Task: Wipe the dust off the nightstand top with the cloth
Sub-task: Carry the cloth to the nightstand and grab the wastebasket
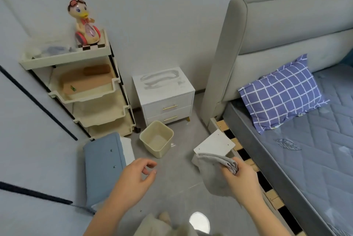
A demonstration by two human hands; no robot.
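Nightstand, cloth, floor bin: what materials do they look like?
Nightstand: likely painted or laminated board, matte white, with flat panels and brass-looking handles. Dust smears show on top.
Cloth: soft woven or microfibre fabric, grey. It drapes and folds in the right hand.
Bin: probably moulded plastic, cream, smooth with rounded corners.

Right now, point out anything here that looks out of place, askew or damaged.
Grey dust streaks smear the nightstand top. The mattress sits back from the bed's edge, baring the wooden slats. A loose white panel lies by that frame, and a blue panel lies on the floor by the cart.
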